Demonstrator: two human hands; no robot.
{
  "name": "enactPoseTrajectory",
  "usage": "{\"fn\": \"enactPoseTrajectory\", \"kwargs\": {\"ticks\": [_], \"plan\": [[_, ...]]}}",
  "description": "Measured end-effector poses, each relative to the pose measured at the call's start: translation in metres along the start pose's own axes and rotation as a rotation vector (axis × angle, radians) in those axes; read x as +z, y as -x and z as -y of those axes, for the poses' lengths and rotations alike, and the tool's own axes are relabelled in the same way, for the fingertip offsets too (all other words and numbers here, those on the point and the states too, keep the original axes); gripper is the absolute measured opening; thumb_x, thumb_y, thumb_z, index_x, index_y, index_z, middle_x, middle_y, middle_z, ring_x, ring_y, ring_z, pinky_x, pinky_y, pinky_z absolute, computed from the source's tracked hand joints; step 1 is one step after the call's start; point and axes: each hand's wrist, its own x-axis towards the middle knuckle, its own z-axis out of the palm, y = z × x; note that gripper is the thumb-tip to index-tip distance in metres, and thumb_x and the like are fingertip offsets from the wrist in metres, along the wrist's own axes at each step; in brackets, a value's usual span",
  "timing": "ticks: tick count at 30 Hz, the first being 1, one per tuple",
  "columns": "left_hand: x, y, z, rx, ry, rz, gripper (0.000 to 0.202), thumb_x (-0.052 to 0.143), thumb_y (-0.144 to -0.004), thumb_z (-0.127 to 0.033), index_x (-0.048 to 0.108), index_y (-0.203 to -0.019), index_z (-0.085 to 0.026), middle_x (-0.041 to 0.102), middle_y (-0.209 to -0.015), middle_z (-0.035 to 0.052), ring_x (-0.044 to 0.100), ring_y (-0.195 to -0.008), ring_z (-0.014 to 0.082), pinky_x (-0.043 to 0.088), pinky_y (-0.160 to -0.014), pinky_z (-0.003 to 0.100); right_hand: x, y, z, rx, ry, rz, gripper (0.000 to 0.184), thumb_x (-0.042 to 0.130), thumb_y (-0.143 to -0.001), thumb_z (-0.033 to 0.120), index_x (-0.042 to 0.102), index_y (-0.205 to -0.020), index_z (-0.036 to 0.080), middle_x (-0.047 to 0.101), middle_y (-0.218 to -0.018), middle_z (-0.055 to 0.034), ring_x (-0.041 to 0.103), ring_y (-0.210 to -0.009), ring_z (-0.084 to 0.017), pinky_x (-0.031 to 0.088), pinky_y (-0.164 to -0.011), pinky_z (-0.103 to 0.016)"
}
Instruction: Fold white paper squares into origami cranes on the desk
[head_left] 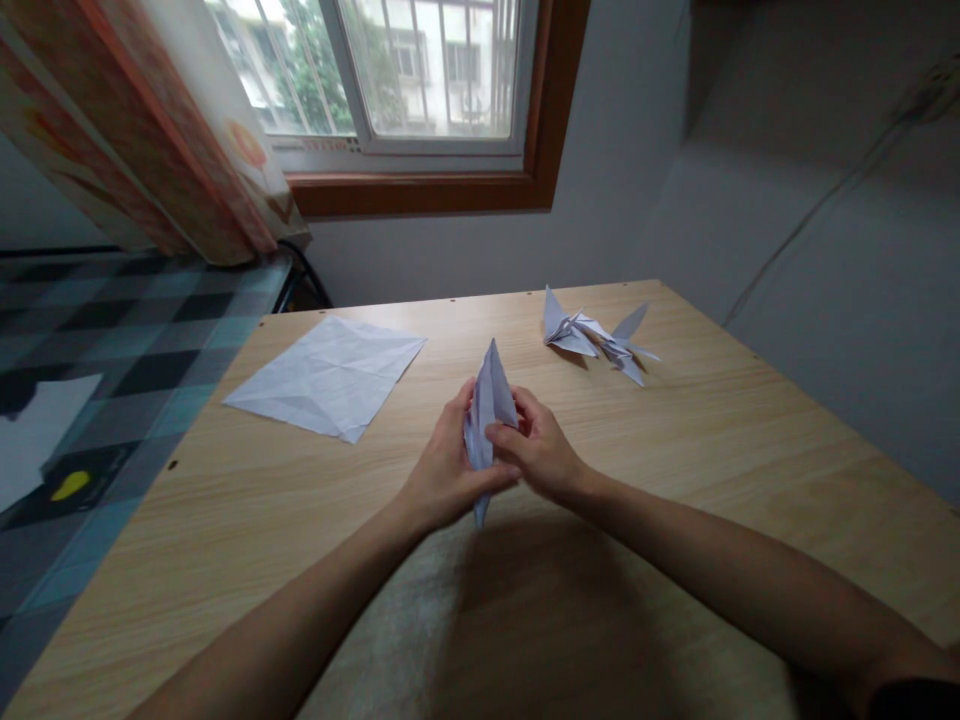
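Note:
Between my two hands is a piece of folded white paper (491, 395), long and pointed at its top and bottom ends. My left hand (448, 460) grips it from the left, thumb stretched across the lower part and fingers partly hidden behind the paper. From the right, my right hand (546, 450) pinches a flap, thumb on the front face and fingers behind. The paper is held over the middle of a light wooden table (712, 480). Its inner layers are hidden from this angle.
A creased white paper sheet (330, 375) lies flat at the table's back left. Several-pointed folded paper figures (596, 335) rest at the back right. Left of the table is a checked cloth surface (150, 400) with white paper (45, 430). A window (435, 70) and curtain (150, 120) are behind.

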Motion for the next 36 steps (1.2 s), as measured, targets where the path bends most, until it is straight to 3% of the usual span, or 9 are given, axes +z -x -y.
{"fn": "enactPoseTrajectory", "kwargs": {"ticks": [7, 11, 15, 19, 23, 27, 31, 33, 36], "plan": [[-0.002, 0.003, -0.002, 0.066, -0.216, 0.075, 0.101, 0.083, -0.070, -0.044, 0.027, -0.152, -0.025, 0.038, -0.152, 0.0168, 0.039, -0.140, 0.0370, 0.034, -0.115, 0.059, 0.009, 0.000, 0.004, 0.011, 0.248, -0.297, 0.036, 0.063, -0.065, 0.018, 0.053, -0.099, 0.022, 0.060, -0.089, 0.0002, 0.058, -0.079, -0.019, 0.051, -0.067, -0.030], [-0.004, 0.002, -0.005, 0.115, -0.243, 0.093, 0.087, 0.074, -0.079, -0.043, 0.029, -0.151, -0.022, 0.037, -0.153, 0.0173, 0.036, -0.142, 0.0343, 0.032, -0.117, 0.056, 0.007, -0.004, -0.001, 0.012, 0.329, -0.326, 0.034, 0.065, -0.068, 0.017, 0.055, -0.100, 0.022, 0.064, -0.087, 0.0000, 0.060, -0.075, -0.019, 0.050, -0.069, -0.031], [-0.008, -0.001, -0.001, 0.103, -0.164, -0.036, 0.067, 0.061, -0.087, -0.028, 0.035, -0.148, -0.020, 0.045, -0.148, 0.0156, 0.043, -0.138, 0.0301, 0.034, -0.117, 0.054, -0.006, -0.009, -0.001, -0.118, 0.473, -0.239, 0.020, 0.055, -0.075, 0.011, 0.065, -0.089, 0.021, 0.068, -0.081, -0.0015, 0.062, -0.076, -0.020, 0.051, -0.073, -0.033], [-0.020, -0.006, 0.011, 0.063, -0.198, -0.118, 0.059, 0.049, -0.085, -0.015, 0.045, -0.143, -0.021, 0.051, -0.145, 0.0122, 0.050, -0.133, 0.0260, 0.041, -0.113, 0.050, -0.033, -0.015, -0.003, -0.321, 0.560, -0.052, 0.033, 0.048, -0.078, 0.006, 0.074, -0.094, 0.021, 0.074, -0.098, -0.0056, 0.068, -0.094, -0.021, 0.053, -0.087, -0.036], [-0.035, -0.011, 0.019, 0.116, -0.410, 0.093, 0.053, 0.043, -0.078, -0.007, 0.066, -0.123, -0.021, 0.062, -0.137, 0.0076, 0.053, -0.130, 0.0264, 0.041, -0.112, 0.053, -0.068, -0.014, -0.009, -0.413, 0.769, 0.243, 0.041, 0.047, -0.079, 0.004, 0.076, -0.103, 0.021, 0.074, -0.114, -0.0095, 0.067, -0.109, -0.023, 0.052, -0.099, -0.044], [-0.041, -0.011, 0.017, 0.179, -0.573, 0.304, 0.048, 0.045, -0.079, -0.011, 0.070, -0.118, -0.025, 0.065, -0.134, 0.0054, 0.054, -0.132, 0.0287, 0.040, -0.110, 0.057, -0.093, -0.010, -0.006, -0.464, 0.853, 0.484, 0.040, 0.056, -0.080, 0.014, 0.073, -0.116, 0.020, 0.068, -0.128, -0.0136, 0.060, -0.124, -0.029, 0.047, -0.105, -0.052], [-0.037, -0.008, 0.012, 0.249, -0.644, 0.342, 0.036, 0.048, -0.090, -0.025, 0.067, -0.121, -0.021, 0.063, -0.136, 0.0103, 0.054, -0.133, 0.0290, 0.039, -0.111, 0.054, -0.081, -0.015, 0.000, -0.416, 0.930, 0.399, 0.037, 0.057, -0.093, 0.035, 0.069, -0.120, 0.014, 0.065, -0.130, -0.0193, 0.058, -0.126, -0.032, 0.045, -0.107, -0.053], [-0.035, -0.007, 0.009, 0.285, -0.657, 0.350, 0.035, 0.048, -0.092, -0.027, 0.065, -0.121, -0.020, 0.063, -0.135, 0.0117, 0.055, -0.131, 0.0284, 0.039, -0.111, 0.053, -0.063, -0.021, -0.002, -0.415, 1.006, 0.352, 0.054, 0.055, -0.095, 0.043, 0.056, -0.136, 0.008, 0.052, -0.144, -0.0244, 0.047, -0.137, -0.033, 0.038, -0.113, -0.054], [-0.034, -0.007, 0.006, 0.296, -0.658, 0.362, 0.033, 0.048, -0.091, -0.027, 0.065, -0.118, -0.019, 0.063, -0.136, 0.0135, 0.056, -0.130, 0.0287, 0.040, -0.111, 0.052, -0.040, -0.028, -0.010, -0.439, 1.079, 0.523, 0.085, 0.057, -0.089, 0.062, 0.037, -0.149, 0.006, 0.036, -0.155, -0.0258, 0.033, -0.147, -0.034, 0.030, -0.119, -0.053]]}}
